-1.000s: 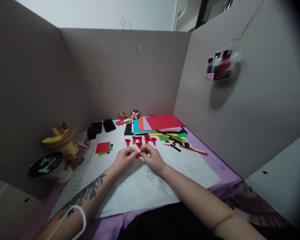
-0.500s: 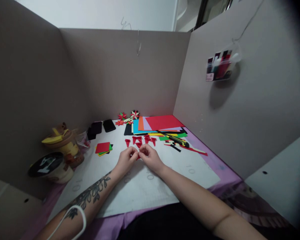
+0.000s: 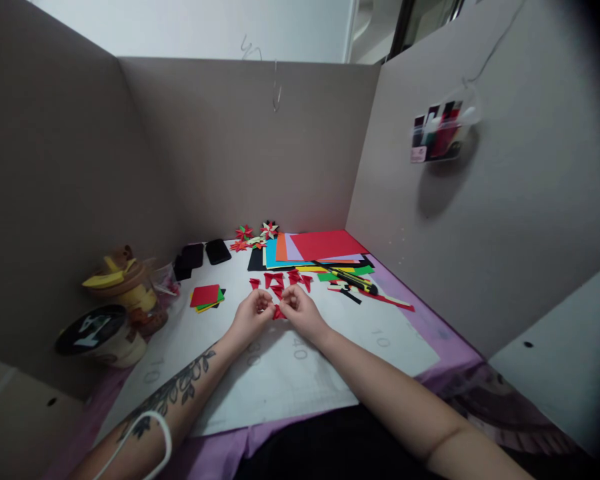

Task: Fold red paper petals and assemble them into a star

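Note:
My left hand [image 3: 253,312] and my right hand [image 3: 301,310] meet over the middle of the white mat [image 3: 300,380]. Between their fingertips is a small folded red paper piece [image 3: 279,312], pinched from both sides. Fingers cover part of it. Just beyond my hands lie several more folded red paper pieces [image 3: 274,280]. To the left rests a small stack of square papers [image 3: 206,295], red on top, with green, yellow and black edges showing beneath.
Large coloured sheets [image 3: 325,245] lie at the back right, with a yellow-black utility knife [image 3: 355,281] and paper strips in front. Folded paper stars [image 3: 269,230] sit at the back. Tubs [image 3: 103,337] stand left; a clear container [image 3: 443,133] hangs on the right wall.
My fingertips have spread slightly apart, and more of the red paper piece shows between them. The other things lie as before.

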{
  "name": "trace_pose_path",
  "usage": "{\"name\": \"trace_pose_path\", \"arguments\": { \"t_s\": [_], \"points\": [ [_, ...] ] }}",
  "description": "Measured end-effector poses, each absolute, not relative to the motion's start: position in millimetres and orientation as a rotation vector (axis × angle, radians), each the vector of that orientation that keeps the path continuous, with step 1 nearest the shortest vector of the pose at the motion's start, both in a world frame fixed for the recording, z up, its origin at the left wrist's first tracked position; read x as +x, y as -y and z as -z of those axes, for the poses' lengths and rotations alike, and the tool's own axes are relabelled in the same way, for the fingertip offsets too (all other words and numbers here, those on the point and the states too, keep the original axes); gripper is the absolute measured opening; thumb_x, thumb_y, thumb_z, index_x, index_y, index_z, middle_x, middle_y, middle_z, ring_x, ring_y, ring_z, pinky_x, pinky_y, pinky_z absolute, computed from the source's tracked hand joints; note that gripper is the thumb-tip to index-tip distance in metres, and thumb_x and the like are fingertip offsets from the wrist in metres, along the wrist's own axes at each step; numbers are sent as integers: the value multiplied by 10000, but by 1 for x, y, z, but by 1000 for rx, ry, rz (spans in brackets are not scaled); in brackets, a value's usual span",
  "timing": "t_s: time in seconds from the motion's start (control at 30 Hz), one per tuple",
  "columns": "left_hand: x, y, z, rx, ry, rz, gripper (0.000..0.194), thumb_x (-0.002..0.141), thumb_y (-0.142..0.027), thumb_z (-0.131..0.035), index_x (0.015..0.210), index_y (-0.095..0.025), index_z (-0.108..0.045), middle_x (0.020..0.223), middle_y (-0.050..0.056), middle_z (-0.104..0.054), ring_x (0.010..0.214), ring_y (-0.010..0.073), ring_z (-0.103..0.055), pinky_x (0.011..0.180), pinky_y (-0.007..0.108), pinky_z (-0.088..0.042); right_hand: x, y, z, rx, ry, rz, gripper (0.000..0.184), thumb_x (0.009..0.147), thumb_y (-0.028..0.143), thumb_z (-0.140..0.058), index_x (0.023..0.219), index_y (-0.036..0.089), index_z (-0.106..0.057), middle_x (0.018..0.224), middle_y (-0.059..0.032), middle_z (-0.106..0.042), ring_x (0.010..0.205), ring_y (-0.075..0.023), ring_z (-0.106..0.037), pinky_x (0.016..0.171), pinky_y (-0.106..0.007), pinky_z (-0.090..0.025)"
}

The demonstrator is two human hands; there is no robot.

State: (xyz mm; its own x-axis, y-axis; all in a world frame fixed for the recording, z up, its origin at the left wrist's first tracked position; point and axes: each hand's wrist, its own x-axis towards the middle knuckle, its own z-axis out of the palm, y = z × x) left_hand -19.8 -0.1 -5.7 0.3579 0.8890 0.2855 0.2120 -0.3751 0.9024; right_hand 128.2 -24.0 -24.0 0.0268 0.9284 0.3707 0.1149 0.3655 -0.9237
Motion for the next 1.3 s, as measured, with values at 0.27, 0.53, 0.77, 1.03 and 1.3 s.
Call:
{"name": "trace_pose_path", "arguments": {
  "t_s": [0.27, 0.53, 0.77, 1.03, 1.3],
  "points": [
    [-17, -3, 14, 1756, -907, -1042, 297, 658, -127, -580, 904, -184, -422, 769, -11, -585, 711, 114, -578, 653, 235, -453, 125, 23, 23, -1010, 1367, -825, 122, 720, 215, -537, 807, 200, -453, 694, 39, -464, 601, -111, -458, 565, -232, -386],
    [-20, 0, 12, 1599, -864, -939, 461, 607, -129, -635, 1008, -190, -415, 889, 31, -591, 713, 111, -575, 635, 243, -461, 130, 17, 26, -988, 1282, -840, 145, 727, 232, -534, 804, 203, -415, 683, 41, -441, 596, -110, -449, 563, -231, -383],
    [-22, -1, 6, 1795, -996, -868, 208, 755, -362, -552, 732, -156, -557, 652, -2, -564, 590, 119, -509, 551, 239, -394, 128, 24, 27, -1042, 1451, -766, 94, 749, 225, -497, 826, 207, -446, 706, 32, -472, 631, -125, -471, 597, -249, -393],
    [-24, -1, 3, 1844, -1144, -1006, 233, 802, -356, -466, 657, -178, -503, 562, -37, -505, 542, 121, -455, 527, 226, -338, 128, 21, 30, -1086, 1495, -795, 114, 773, 228, -467, 875, 212, -419, 703, 39, -459, 624, -126, -463, 597, -251, -391],
    [-31, -6, 0, 1794, -1202, -1036, 241, 804, -369, -458, 642, -191, -471, 515, -46, -486, 500, 124, -445, 511, 226, -334, 137, 15, 33, -1109, 1379, -753, 142, 761, 254, -498, 874, 209, -424, 711, 31, -471, 639, -128, -480, 609, -257, -406]
  ]
}}
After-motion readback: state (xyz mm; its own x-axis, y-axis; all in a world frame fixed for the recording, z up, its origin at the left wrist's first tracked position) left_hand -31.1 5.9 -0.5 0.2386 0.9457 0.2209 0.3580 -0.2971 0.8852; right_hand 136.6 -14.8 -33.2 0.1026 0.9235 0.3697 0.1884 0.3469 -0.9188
